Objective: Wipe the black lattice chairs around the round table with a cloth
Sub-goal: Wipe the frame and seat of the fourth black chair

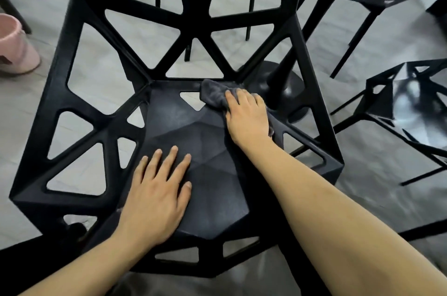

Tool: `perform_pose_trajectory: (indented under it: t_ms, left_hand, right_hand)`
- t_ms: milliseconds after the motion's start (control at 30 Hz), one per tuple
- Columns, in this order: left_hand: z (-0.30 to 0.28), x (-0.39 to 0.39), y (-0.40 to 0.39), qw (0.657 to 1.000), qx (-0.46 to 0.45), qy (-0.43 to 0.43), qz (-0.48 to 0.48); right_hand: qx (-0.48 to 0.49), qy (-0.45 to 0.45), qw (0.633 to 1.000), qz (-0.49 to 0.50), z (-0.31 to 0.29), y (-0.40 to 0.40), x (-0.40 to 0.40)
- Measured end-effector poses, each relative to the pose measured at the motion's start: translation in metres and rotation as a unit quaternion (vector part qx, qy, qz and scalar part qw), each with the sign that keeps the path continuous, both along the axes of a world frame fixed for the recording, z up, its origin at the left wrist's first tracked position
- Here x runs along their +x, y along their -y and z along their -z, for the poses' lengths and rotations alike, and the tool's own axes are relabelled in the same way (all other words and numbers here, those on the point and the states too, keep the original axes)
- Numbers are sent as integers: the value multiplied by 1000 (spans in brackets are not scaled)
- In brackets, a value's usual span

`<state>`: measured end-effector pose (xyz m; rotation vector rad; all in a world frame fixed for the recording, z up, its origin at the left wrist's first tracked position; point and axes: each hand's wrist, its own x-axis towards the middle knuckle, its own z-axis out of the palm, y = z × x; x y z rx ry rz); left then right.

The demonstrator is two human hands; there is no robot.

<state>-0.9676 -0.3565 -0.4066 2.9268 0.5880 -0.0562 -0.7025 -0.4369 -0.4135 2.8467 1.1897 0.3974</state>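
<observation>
A black lattice chair (101,111) fills the view, seen from above, its faceted seat in the middle and its open-webbed back rising away from me. My right hand (248,117) presses a dark grey cloth (214,93) flat against the seat's far right corner, where seat meets back. The cloth bunches out past my fingertips to the left. My left hand (157,193) rests flat on the near part of the seat, fingers spread and straight, holding nothing.
The round table's black pedestal base (283,87) stands just behind the chair on the grey floor. Another lattice chair (411,107) is at the right, two more at the top. A pink bin (14,46) sits at the left edge.
</observation>
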Motion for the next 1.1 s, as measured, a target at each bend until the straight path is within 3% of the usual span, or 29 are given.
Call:
perform_pose_trajectory:
  t_ms: [200, 267, 367, 433, 533, 633, 733, 833, 900, 1000, 1100]
  left_hand:
    - [-6, 4, -2, 1000, -3, 6, -2]
    - [-14, 14, -8, 1000, 0, 0, 3]
    - [-18, 46, -25, 999, 28, -6, 33]
    - [-12, 70, -41, 998, 45, 0, 44]
    - [3, 92, -59, 998, 46, 8, 48]
    - [17, 93, -66, 998, 34, 32, 41]
    - [21, 90, -65, 998, 31, 38, 42]
    - [19, 90, -63, 998, 19, 43, 38]
    - [19, 91, -62, 998, 10, 48, 37]
    - [16, 88, -60, 998, 3, 67, 0]
    - [10, 83, -58, 990, -13, 116, -85]
  right_hand:
    - [-30, 25, 994, 103, -7, -39, 5]
    - [-15, 30, 999, 40, -8, -35, -2]
    - [-11, 31, 990, -134, 2, -24, -21]
    - [-34, 50, 984, -167, 0, -23, -19]
    - [-55, 114, 991, -52, -15, -24, 11]
    - [-94, 83, 988, 88, -26, -27, 31]
    - [-98, 67, 987, 110, -24, -41, 21]
    - [-33, 41, 987, 152, -20, -62, 5]
    - [12, 21, 993, 115, -12, -82, -14]
    - [43, -17, 999, -22, -6, -118, -34]
    - [12, -94, 990, -105, -20, -148, -36]
